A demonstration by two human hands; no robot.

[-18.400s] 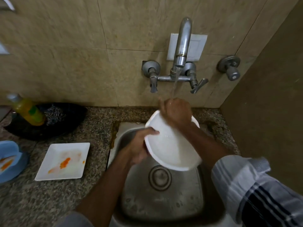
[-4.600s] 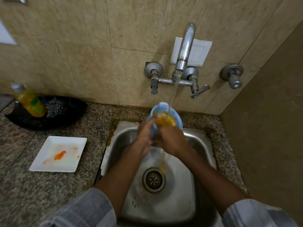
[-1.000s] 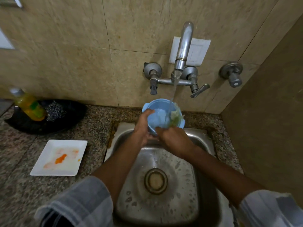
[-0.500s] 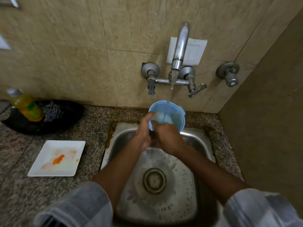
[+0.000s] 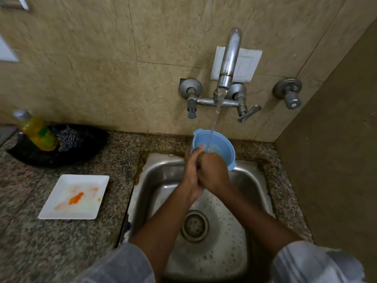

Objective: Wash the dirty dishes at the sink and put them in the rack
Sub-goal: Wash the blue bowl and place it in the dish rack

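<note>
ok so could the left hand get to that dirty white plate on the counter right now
Probably yes, once it lets go. The left hand is gripping the blue bowl under the running water. The white plate lies on the counter to its left, with bare granite between and nothing blocking.

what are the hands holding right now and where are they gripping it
Both the left hand and right hand hold the blue bowl by its near rim.

blue bowl [image 5: 221,145]: we can't see its near side; our hands cover it.
yellow bottle [image 5: 36,131]: we see it blurry.
</note>
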